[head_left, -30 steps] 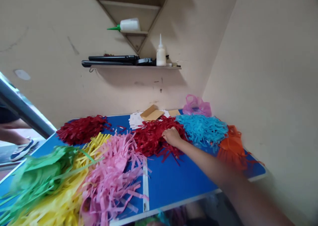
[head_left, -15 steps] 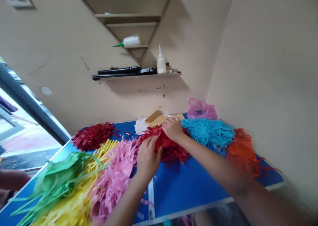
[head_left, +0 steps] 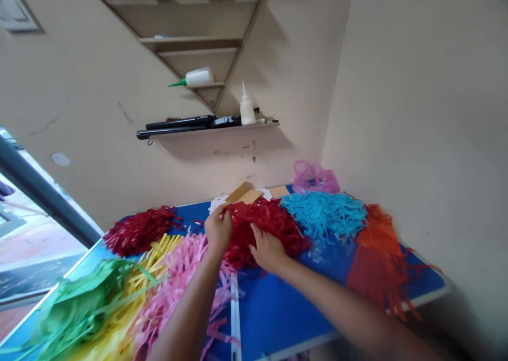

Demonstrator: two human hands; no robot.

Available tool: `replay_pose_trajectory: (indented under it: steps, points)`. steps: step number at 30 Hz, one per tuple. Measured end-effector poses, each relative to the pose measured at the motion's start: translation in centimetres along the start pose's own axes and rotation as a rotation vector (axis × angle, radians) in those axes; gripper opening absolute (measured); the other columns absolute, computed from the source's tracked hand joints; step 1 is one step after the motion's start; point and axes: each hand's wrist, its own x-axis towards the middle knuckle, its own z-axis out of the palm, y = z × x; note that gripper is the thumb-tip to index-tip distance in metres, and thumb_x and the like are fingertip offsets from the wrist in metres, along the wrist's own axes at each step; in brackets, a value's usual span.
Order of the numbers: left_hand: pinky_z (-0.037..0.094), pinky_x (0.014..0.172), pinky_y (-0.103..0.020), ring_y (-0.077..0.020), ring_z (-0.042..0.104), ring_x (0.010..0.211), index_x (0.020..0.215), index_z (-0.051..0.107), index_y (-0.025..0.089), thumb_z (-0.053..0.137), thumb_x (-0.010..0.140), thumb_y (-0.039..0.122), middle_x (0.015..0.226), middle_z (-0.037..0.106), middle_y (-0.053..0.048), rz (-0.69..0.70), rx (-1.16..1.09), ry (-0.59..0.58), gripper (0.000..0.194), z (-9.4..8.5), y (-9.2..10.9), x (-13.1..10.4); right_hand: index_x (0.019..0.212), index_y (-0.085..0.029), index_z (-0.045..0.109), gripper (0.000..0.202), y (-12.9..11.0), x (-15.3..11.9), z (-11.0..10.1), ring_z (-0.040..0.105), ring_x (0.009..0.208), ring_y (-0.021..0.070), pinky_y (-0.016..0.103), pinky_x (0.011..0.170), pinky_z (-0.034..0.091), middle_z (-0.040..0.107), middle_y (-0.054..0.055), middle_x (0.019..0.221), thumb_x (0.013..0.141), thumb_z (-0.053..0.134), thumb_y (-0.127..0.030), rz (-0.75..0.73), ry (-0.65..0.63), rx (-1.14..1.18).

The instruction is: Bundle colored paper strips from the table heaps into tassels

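Note:
Red fringed paper lies in a fluffy heap at the middle of the blue table. My left hand is closed on the heap's left edge, thumb and fingers pinching it. On the heap's lower front rests my right hand, its thumb and index finger apart. Left of my left hand is pink fringed paper, with yellow strips and green strips beyond it. Blue fringed paper touches the red heap's right side.
Dark red fringe lies at the back left, orange paper at the right. Brown card and a pink bag stand near the wall. Above, a shelf holds a white bottle and black objects.
My right hand has moved down from the heap's top to its front. My left hand has moved up and left and pinches the edge. The red fringe is fluffier, and the view has shifted.

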Motion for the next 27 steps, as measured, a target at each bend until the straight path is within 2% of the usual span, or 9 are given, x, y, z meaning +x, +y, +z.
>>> replay_pose_trajectory:
  steps: [3, 6, 9, 11, 13, 15, 19, 23, 27]
  points:
    - [0.056, 0.077, -0.031, -0.0204, 0.072, 0.085, 0.1, 0.071, 0.014, 0.041, 0.087, 0.025, 0.094, 0.077, -0.008, -0.037, -0.005, 0.125, 0.034, -4.4, -0.8, 0.7, 0.136, -0.01, 0.05, 0.054, 1.7, 1.5, -0.2, 0.067, 0.098, 0.0309, 0.038, 0.077, 0.051, 0.061, 0.023, 0.128, 0.087, 0.062, -0.03, 0.081, -0.038, 0.021]
    - [0.052, 0.09, -0.039, -0.0248, 0.069, 0.098, 0.108, 0.069, 0.016, 0.046, 0.087, 0.027, 0.101, 0.075, -0.01, 0.02, 0.07, 0.274, 0.033, -10.5, -1.0, -1.0, 0.127, -0.015, 0.06, 0.039, 2.1, 0.5, -2.0, 0.063, 0.108, 0.0291, 0.039, 0.087, 0.047, 0.062, 0.019, 0.128, 0.089, 0.06, -0.023, 0.066, -0.018, 0.054]
    - [0.044, 0.104, -0.043, -0.0246, 0.064, 0.112, 0.115, 0.066, 0.02, 0.05, 0.091, 0.026, 0.106, 0.075, -0.008, 0.357, 0.319, 0.321, 0.029, -15.0, -0.3, -4.9, 0.104, -0.024, 0.072, 0.021, -0.6, -3.8, -2.8, 0.059, 0.112, 0.0251, 0.041, 0.099, 0.039, 0.069, 0.008, 0.119, 0.095, 0.053, -0.03, -0.054, -0.002, 0.226]
    - [0.041, 0.108, -0.041, -0.0209, 0.069, 0.103, 0.118, 0.063, 0.02, 0.051, 0.091, 0.021, 0.11, 0.075, -0.008, 0.557, 0.373, 0.237, 0.029, -16.0, 0.4, -8.0, 0.09, -0.024, 0.074, 0.026, -3.6, -7.4, -2.4, 0.063, 0.097, 0.0226, 0.037, 0.09, 0.043, 0.074, 0.004, 0.099, 0.094, 0.055, -0.041, -0.144, -0.122, 0.634]
    - [0.034, 0.112, -0.04, -0.0192, 0.071, 0.098, 0.12, 0.06, 0.019, 0.05, 0.091, 0.018, 0.113, 0.074, -0.009, 0.68, 0.392, 0.134, 0.031, -15.6, 1.2, -11.0, 0.097, -0.023, 0.072, 0.035, -6.6, -10.4, -1.5, 0.064, 0.08, 0.0189, 0.03, 0.072, 0.046, 0.073, 0.002, 0.091, 0.082, 0.067, -0.054, -0.157, -0.338, 1.193]
    - [0.027, 0.116, -0.038, -0.0191, 0.071, 0.1, 0.121, 0.059, 0.018, 0.048, 0.091, 0.017, 0.114, 0.074, -0.009, 0.713, 0.413, 0.052, 0.033, -14.6, 1.7, -13.8, 0.106, -0.022, 0.068, 0.055, -8.7, -12.1, -0.6, 0.062, 0.07, 0.0156, 0.025, 0.06, 0.044, 0.071, 0.001, 0.09, 0.069, 0.076, -0.062, -0.018, -0.432, 1.684]
    - [0.017, 0.119, -0.035, -0.0186, 0.071, 0.1, 0.121, 0.06, 0.015, 0.046, 0.089, 0.013, 0.113, 0.075, -0.01, 0.72, 0.389, -0.04, 0.035, -11.9, 1.9, -18.4, 0.101, -0.019, 0.067, 0.054, -8.5, -11.8, -0.1, 0.067, 0.085, 0.0213, 0.031, 0.069, 0.051, 0.072, 0.006, 0.091, 0.071, 0.072, -0.063, 0.315, -0.232, 2.163]
    - [0.018, 0.117, -0.035, -0.0176, 0.069, 0.107, 0.121, 0.062, 0.017, 0.043, 0.084, 0.004, 0.118, 0.073, -0.008, 0.75, 0.33, -0.162, 0.043, -8.0, 1.4, -21.6, 0.099, -0.017, 0.067, 0.048, -2.7, -11.3, -1.1, 0.069, 0.092, 0.0271, 0.042, 0.08, 0.054, 0.074, 0.011, 0.093, 0.074, 0.066, -0.058, 0.423, 0.05, 1.907]
    - [0.035, 0.105, -0.035, -0.0182, 0.068, 0.108, 0.117, 0.066, 0.025, 0.048, 0.082, 0.006, 0.118, 0.073, -0.002, 0.735, 0.254, -0.288, 0.044, -3.9, 0.9, -23.6, 0.093, -0.019, 0.065, 0.04, 5.6, -14.2, -2.6, 0.068, 0.095, 0.0312, 0.049, 0.083, 0.053, 0.073, 0.01, 0.092, 0.07, 0.072, -0.05, 0.6, 0.36, 1.473]
